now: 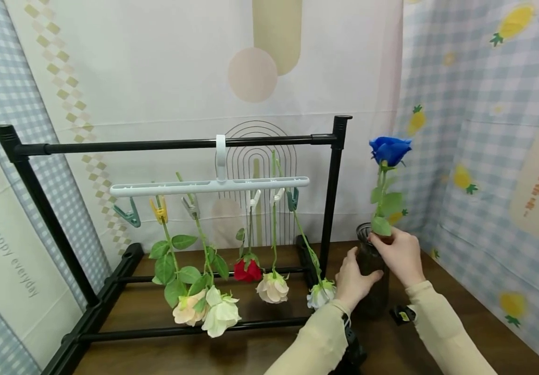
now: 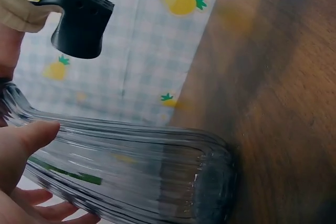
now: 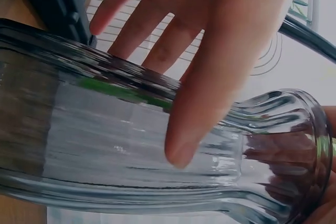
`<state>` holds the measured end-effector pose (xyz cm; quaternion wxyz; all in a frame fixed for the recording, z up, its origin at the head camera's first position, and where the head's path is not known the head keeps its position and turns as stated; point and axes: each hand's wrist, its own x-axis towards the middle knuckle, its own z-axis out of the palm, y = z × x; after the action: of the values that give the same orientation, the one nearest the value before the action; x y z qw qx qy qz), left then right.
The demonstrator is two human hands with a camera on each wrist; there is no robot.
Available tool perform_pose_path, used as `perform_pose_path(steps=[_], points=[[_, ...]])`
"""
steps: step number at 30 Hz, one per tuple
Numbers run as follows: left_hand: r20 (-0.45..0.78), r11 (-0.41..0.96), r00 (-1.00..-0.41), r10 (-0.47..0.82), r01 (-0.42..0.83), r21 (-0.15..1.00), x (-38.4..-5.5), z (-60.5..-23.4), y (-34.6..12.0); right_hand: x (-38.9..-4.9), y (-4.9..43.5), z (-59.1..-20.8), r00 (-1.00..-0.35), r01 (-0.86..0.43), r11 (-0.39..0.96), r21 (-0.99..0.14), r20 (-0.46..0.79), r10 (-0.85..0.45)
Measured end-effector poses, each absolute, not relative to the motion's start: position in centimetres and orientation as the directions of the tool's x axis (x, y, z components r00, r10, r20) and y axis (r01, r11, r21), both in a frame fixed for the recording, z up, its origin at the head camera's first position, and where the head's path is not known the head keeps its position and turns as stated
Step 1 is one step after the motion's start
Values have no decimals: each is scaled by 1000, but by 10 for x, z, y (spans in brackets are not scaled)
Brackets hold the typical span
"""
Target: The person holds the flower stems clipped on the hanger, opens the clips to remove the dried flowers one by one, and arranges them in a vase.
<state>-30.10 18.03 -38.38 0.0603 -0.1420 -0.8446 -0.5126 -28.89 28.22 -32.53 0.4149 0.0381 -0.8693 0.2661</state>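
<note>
A blue rose [image 1: 390,151] was held upright above the mouth of a glass vase [image 1: 376,303], its layered petals deep and evenly coloured, its slim green stem [image 1: 379,194] set with broad, smooth leaves [image 1: 391,203]. Through the wall of the vase, a strip of green [image 2: 85,178] was seen. The stem was pinched close to the vase's rim between the thumb and bent fingers of the right hand [image 1: 398,255]. The body of the vase was gripped by the left hand [image 1: 351,280], the thumb laid along one side and the parted fingers curved around the other. The vase was formed of thick, clear glass, tall and vertically ribbed, with a narrowed neck and flared lip, and was stood on a wood-grained brown table [image 1: 232,357]. To the left of the vase, a rack [image 1: 166,146] of black tubing was set, and a pale, slender hanger [image 1: 180,187] was hooked over its top bar; from it, peach, white and red flowers [image 1: 221,315] were hung head-down by small coloured clips [image 1: 159,210]. To the vase's right, a checked cloth [image 1: 461,140] was seen, printed with yellow pineapples.
</note>
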Motion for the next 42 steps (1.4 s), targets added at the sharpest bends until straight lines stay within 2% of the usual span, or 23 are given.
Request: perform_pose_path(steps=[11, 18, 21, 23, 29, 32, 37, 42], points=[[284, 484, -939, 195, 344, 805, -299, -386, 176, -282, 283, -312, -802, -222, 883, -414, 592, 76], [298, 490, -933, 203, 360, 794, -300, -389, 175, -282, 285, -308, -852, -210, 884, -418, 522, 45], [292, 493, -934, 205, 356, 793, -301, -391, 175, -281, 285, -309, -851, -209, 878, -431, 523, 54], [292, 497, -934, 206, 357, 791, -302, -391, 175, -280, 285, -310, -824, -219, 878, -426, 562, 67], [298, 517, -932, 205, 362, 776, -304, -392, 173, -274, 284, -311, -649, -250, 919, -306, 757, 75], [302, 518, -931, 204, 365, 774, -304, -392, 173, -270, 282, -308, -590, -257, 931, -258, 805, 61], [272, 474, -934, 232, 352, 807, -304, -392, 173, -261, 276, -299, -513, -268, 939, -216, 857, 51], [209, 395, -938, 275, 309, 865, -306, -392, 170, -257, 269, -291, -486, -326, 925, -195, 874, 13]])
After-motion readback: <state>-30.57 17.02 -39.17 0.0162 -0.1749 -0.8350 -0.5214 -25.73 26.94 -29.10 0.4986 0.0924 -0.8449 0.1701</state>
